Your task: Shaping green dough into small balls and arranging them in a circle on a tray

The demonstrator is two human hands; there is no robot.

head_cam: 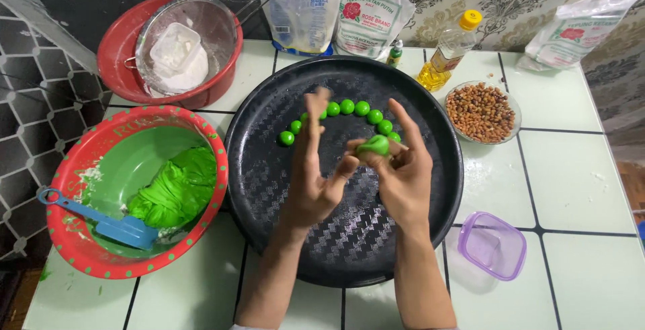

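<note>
Rolling between our palms near the middle of the frame is a small lump of green dough (pixel 373 145), held above the black round tray (pixel 269 189). The right hand (pixel 396 175) cups it from below, fingers curled loosely around it; the left hand (pixel 312 169) stands upright beside it, fingers straight and together, slightly blurred.

Just behind the lump, an arc of finished green balls (pixel 346 111) lies on the tray. If the lump slips from our palms, it could fall on this arc and dent a ball — the hands hover close over it.

At the left of the frame, the red bowl with green inside (pixel 74 236) holds more dough (pixel 178 189) and a blue scoop (pixel 101 221). At the upper right, a glass bowl of peanuts (pixel 481 111) stands near the tray's rim, and an oil bottle (pixel 449 51) behind it — a wide elbow could tip it, we judge.
</note>
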